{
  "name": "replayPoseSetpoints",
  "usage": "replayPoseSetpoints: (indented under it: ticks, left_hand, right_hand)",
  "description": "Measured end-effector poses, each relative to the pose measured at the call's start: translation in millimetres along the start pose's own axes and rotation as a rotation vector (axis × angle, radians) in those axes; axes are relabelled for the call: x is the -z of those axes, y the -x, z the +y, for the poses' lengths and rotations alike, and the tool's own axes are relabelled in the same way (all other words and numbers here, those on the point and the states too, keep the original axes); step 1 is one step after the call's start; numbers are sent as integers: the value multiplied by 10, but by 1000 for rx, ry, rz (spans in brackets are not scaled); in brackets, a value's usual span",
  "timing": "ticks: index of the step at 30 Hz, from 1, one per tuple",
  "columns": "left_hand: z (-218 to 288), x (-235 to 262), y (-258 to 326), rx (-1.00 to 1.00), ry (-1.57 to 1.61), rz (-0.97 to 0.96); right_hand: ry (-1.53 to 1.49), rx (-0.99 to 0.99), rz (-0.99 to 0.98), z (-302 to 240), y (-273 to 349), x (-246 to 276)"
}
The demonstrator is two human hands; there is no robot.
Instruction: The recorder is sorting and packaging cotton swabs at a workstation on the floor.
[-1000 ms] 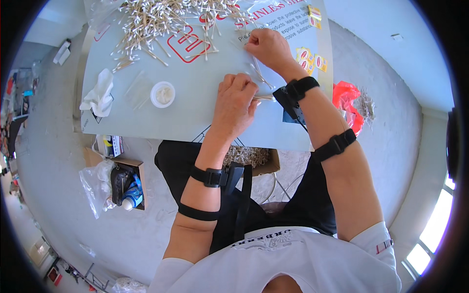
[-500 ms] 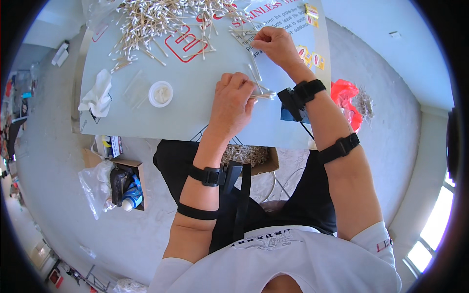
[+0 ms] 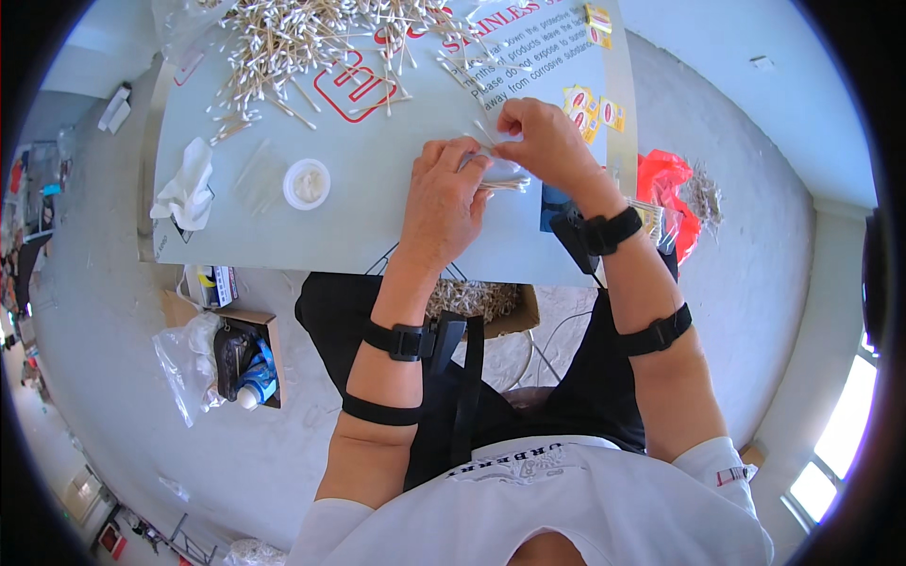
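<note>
Farthest left of the left hand, a crumpled white tissue [image 3: 187, 193] lies on the metal-grey tabletop [image 3: 368, 212]. Below it and well apart from the left hand, an open cardboard box [image 3: 275, 363] stands on the floor with a black item and a blue-and-white bottle [image 3: 256, 385] inside. Nearer the left hand come some clear plastic sleeves [image 3: 258, 179], then a round white tub [image 3: 307, 184] with pale contents. Up and to the left of both hands spreads a big loose heap of cotton swabs [image 3: 283, 61].

The left hand [image 3: 442, 198] rests on the tabletop, its fingers curled around a small bundle of swabs [image 3: 510, 185]; the ends poke out to its right, just below the right hand. Lower than the hands, under the table edge, a carton [image 3: 527, 309] holds more swabs.

The right hand [image 3: 547, 146] is half curled, thumb close to the left fingertips. A thin white stick [image 3: 482, 129] shows beside that thumb, but whether it is gripped cannot be told. Just beyond the right hand lie small yellow labels [image 3: 583, 111]; farther right, beyond the tabletop, is a red plastic bag [image 3: 665, 179].
</note>
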State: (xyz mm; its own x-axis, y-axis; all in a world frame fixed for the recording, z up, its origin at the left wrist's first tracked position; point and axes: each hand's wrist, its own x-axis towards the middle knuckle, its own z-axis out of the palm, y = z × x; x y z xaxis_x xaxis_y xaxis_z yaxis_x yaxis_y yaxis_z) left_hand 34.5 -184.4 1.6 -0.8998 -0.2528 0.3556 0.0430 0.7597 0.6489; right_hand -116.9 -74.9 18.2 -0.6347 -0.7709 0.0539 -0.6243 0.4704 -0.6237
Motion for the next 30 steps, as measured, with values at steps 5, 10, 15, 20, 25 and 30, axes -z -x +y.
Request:
replayPoseSetpoints:
  ticks: [5,10,15,20,25,30]
  left_hand:
    - [8,23,5,29,30,-14]
    - [17,42,1,24,43,-27]
    - [14,39,0,26,32,-5]
    - [25,35,-17,35,29,-13]
    - [16,36,-6,32,23,-11]
    - [20,25,-12,28,33,-11]
  right_hand:
    - [85,-135,-63,-7,90,101]
    - [-63,-133,-64,41,-4,152]
    - [227,5,342,214,-412,32]
    - [274,-24,216,319,-628,-14]
    - [3,-120,161,139,-681,-133]
    - [152,39,204,89,-664,-242]
